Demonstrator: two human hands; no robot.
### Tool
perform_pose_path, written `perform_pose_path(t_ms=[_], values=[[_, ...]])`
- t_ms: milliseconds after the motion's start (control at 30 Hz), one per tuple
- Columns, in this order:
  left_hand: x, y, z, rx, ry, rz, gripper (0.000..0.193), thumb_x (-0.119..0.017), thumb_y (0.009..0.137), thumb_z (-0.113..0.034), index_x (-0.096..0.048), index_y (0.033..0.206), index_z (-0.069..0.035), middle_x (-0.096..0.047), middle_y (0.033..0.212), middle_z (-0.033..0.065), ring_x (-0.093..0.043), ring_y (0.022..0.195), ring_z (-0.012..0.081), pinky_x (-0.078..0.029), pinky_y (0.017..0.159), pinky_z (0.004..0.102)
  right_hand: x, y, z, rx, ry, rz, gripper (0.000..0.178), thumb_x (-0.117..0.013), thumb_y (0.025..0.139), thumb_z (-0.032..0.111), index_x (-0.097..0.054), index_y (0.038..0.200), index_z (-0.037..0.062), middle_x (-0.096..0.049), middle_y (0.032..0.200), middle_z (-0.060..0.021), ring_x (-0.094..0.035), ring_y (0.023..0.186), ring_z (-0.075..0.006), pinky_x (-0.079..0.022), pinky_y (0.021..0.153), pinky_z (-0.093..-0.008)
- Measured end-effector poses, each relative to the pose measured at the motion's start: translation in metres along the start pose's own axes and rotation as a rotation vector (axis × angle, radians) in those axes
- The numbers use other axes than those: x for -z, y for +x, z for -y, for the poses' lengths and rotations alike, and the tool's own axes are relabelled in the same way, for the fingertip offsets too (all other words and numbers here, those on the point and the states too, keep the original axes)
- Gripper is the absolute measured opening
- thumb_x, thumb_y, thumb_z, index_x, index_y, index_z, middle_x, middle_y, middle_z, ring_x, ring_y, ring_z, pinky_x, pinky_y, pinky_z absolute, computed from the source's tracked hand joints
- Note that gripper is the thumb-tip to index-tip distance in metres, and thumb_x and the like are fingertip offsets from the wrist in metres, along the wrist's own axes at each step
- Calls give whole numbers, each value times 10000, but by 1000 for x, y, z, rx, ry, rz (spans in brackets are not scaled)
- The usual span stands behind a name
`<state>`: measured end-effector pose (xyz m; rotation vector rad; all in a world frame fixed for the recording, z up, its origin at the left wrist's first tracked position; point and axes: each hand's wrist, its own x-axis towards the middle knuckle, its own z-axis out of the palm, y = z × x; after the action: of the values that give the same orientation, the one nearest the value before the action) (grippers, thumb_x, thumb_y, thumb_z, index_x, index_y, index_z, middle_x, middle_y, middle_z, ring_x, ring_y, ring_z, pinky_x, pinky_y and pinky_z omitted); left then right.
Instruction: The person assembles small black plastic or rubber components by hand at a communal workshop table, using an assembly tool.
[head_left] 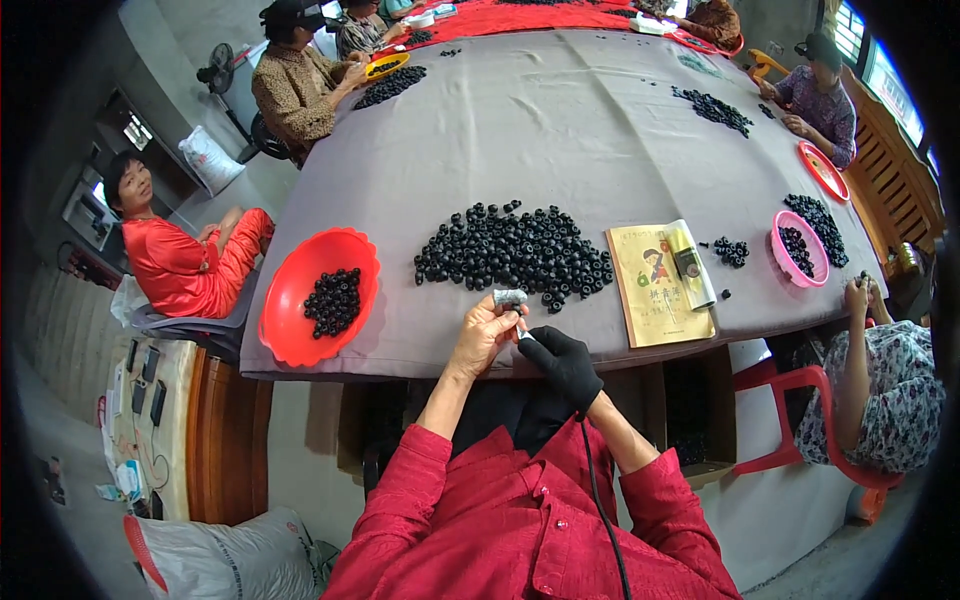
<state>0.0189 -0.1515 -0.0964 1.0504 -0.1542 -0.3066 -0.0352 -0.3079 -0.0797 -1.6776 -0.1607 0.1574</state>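
- I see my left hand (483, 332) at the near edge of the table (560, 130), its grip closed around a small grey cylindrical piece (509, 298) pinched at the fingertips.
- My right hand (565, 362) wears a black glove; its grip is clenched on a thin tool (524, 335) whose tip points up at the grey piece. A black cord (598, 500) runs from the glove down over my red shirt.
- Just beyond both hands lies a big heap of black beads (515, 250) on the grey cloth.
- To my left, a red bowl (290, 320) overhangs the table edge and holds a small cluster of black beads (333, 300).
- To my right, a yellow booklet (655, 290) lies flat, with a small loose clump of beads (731, 251) past it.
- Farther right, a pink basket (808, 262) holds more black beads, with another pile just beside it.
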Motion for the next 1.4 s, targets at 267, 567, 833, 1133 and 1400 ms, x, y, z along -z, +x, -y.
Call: perform_pose_path(t_ms=[267,567,833,1133,1400], values=[[-4,0,1,-40,-58,-28,211,-565,833,-49,-557,1041,-21,-590,807,64,-554,664,110,-460,580,220,1,2,-3,19,40,-5,264,-566,842,250,-596,960,17,-612,790,-64,-525,734,-81,-443,666,-271],[-2,-3,-1,7,-29,-22,190,-588,827,-83,-555,1002,-16,-589,785,54,-558,635,119,-478,574,241,2,2,3,52,15,-72,240,-574,839,224,-592,981,31,-627,824,-83,-564,741,-108,-446,671,-268],[-8,-7,-1,64,-75,65,191,-584,831,-83,-572,1012,-20,-581,737,41,-540,583,107,-442,521,224,12,4,9,170,-73,-69,217,-564,844,221,-588,971,46,-626,832,-100,-605,743,-148,-458,668,-274],[-8,-6,2,80,-56,55,180,-592,832,-101,-588,992,-18,-584,752,3,-487,572,56,-400,523,184,13,4,8,162,-74,-45,253,-574,843,202,-575,1033,34,-636,867,-99,-599,799,-122,-463,696,-270],[-10,-7,0,66,-81,54,171,-568,846,-90,-574,985,11,-556,705,12,-462,541,73,-392,512,209,12,3,12,90,-38,-44,251,-573,849,137,-570,1068,14,-612,865,-17,-506,808,-46,-429,717,-215]])
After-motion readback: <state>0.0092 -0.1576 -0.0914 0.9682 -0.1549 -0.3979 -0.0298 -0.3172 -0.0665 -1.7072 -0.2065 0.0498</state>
